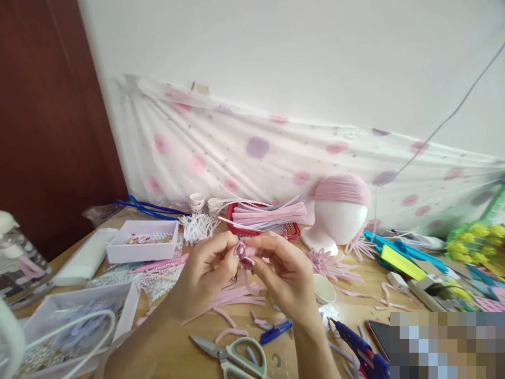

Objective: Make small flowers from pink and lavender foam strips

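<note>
My left hand [213, 266] and my right hand [284, 271] meet over the middle of the table, fingers pinched together. Between their fingertips is a short pink pipe cleaner [248, 284], mostly hidden by the thumbs and fingers. Cut pink pipe cleaners [240, 296] lie on the wood beneath. Nearer to me are green-handled scissors [240, 360], blades apart, and a blue pen [276, 332]. A white paper cup [324, 290] stands just beyond my right wrist, and a blue glue gun [359, 345] lies to its right.
A white foam head [341, 223] wrapped with pink strands stands at the back. Left of it, a red basket [292, 230] holds bundled pink pipe cleaners. White boxes of beads [142, 251] sit on the left. A phone [379, 334] and yellow flowers [473, 242] are on the right.
</note>
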{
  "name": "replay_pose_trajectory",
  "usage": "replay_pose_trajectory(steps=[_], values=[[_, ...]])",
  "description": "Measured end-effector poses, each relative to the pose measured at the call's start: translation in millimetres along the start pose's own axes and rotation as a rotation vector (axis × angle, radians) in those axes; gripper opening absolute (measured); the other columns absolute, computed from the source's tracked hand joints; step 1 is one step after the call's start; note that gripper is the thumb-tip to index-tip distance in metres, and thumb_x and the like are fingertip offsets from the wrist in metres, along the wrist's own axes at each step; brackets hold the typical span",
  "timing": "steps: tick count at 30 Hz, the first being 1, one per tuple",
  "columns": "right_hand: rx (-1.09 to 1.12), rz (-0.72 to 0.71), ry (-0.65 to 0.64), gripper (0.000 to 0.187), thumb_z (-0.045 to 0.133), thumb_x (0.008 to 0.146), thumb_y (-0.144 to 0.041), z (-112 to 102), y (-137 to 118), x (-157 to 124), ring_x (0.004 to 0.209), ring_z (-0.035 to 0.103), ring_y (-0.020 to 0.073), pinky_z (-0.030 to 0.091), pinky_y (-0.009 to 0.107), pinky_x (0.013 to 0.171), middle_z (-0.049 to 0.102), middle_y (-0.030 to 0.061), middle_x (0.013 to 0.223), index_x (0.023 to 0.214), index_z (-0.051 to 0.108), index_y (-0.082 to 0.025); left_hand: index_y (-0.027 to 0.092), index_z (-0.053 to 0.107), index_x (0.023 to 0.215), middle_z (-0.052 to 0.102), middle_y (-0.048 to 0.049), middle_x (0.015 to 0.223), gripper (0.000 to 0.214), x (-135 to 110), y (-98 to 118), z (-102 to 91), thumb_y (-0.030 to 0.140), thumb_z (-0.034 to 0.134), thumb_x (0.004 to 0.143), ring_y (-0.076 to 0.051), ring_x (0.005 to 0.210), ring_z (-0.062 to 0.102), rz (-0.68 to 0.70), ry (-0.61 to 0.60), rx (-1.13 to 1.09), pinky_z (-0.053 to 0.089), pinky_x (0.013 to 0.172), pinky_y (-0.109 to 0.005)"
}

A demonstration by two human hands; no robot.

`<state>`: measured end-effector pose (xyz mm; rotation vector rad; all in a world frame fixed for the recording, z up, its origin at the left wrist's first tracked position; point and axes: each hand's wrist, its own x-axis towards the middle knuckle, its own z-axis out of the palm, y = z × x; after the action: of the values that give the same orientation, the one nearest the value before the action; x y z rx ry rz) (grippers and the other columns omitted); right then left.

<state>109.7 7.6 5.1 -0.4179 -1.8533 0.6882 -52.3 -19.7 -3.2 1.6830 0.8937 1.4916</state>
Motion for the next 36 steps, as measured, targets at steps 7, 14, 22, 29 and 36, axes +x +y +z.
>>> replay_pose_trajectory(steps=[7,14,22,29,36], values=[[-0.005,-0.009,0.036,0.021,0.063,0.089,-0.012,3,3,0,0.078,0.062,0.0140,0.050,0.027,0.068,0.067,0.0014,0.089,0.105,0.067,-0.026,0.020,0.050,0.071,0.043,0.0039,0.062,0.030,0,-6,7.1,0.036,0.045,0.097,-0.011,0.056,0.041,0.063,0.076,0.046,0.035,0.052,-0.022],[0.015,0.045,0.051,0.016,0.067,0.088,-0.017,1,5,3,0.075,0.062,0.0138,0.050,0.026,0.067,0.068,0.0014,0.085,0.102,0.070,-0.024,0.020,0.050,0.077,0.043,0.0046,0.065,0.026,1,-12,7.7,0.031,0.041,0.099,-0.011,0.059,0.042,0.126,0.098,0.107,0.036,0.056,-0.021],[0.102,0.258,0.054,0.035,0.039,0.103,-0.036,2,-2,0,0.054,0.042,0.0082,0.036,0.022,0.052,0.044,-0.0051,0.062,0.073,0.045,-0.020,0.020,0.049,0.076,0.046,0.0048,0.067,0.024,6,-12,0.5,0.021,0.041,0.098,-0.010,0.061,0.043,0.227,0.018,0.286,0.035,0.059,-0.021],[-0.115,0.101,-0.113,0.028,0.039,0.101,-0.024,4,2,-1,0.056,0.034,0.0091,0.028,0.023,0.053,0.037,-0.0059,0.063,0.074,0.033,-0.021,0.021,0.044,0.072,0.042,0.0047,0.064,0.028,1,-9,6.7,0.030,0.039,0.099,-0.011,0.058,0.042,0.111,0.000,0.131,0.036,0.055,-0.021],[-0.100,0.042,-0.020,0.028,0.040,0.100,-0.018,15,4,-1,0.055,0.034,0.0092,0.028,0.023,0.055,0.037,-0.0055,0.064,0.072,0.036,-0.021,0.021,0.045,0.073,0.040,0.0043,0.065,0.031,3,-4,11.7,0.037,0.042,0.099,-0.011,0.059,0.039,0.058,0.074,0.032,0.036,0.055,-0.022]])
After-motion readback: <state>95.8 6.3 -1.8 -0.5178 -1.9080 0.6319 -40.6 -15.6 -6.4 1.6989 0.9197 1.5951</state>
